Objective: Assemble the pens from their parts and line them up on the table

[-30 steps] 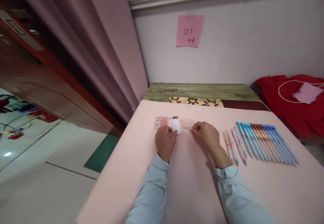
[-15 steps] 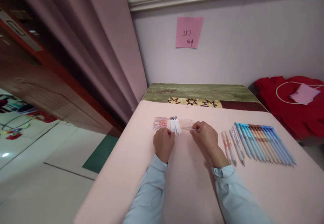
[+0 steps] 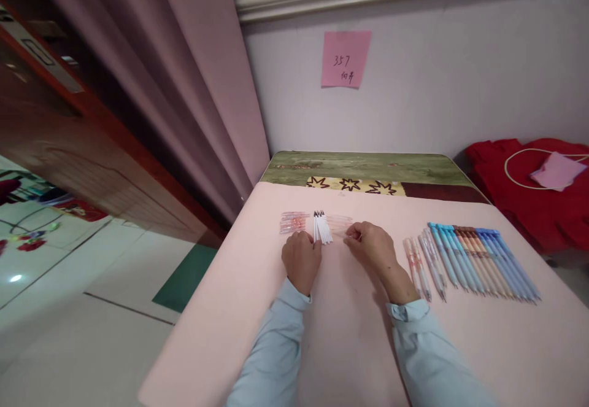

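Observation:
Slim white pen refills [image 3: 324, 229] with dark tips lie bunched on the pink table cover. My left hand [image 3: 302, 262] is closed at their near end, its thumb and forefinger on the leftmost refill; the grip itself is partly hidden. To the left of the refills lie clear pen barrels [image 3: 294, 222] with reddish prints. On the other side are clear, pale-tinted pen parts [image 3: 339, 218] in a row. My right hand [image 3: 372, 248] pinches the near end of one such clear part between thumb and fingers.
On the right lie several assembled pens in a row, light blue pens [image 3: 448, 255], brown-topped pens [image 3: 478, 259] and darker blue pens [image 3: 508, 266], with printed clear pens [image 3: 417, 269] beside them. A red cloth [image 3: 515, 204] sits past the table's right edge. A curtain [image 3: 207, 75] hangs at left.
The white refills have drawn closer together, and my left hand has shifted slightly right against them. My right hand stays nearly in place. The view has turned slightly.

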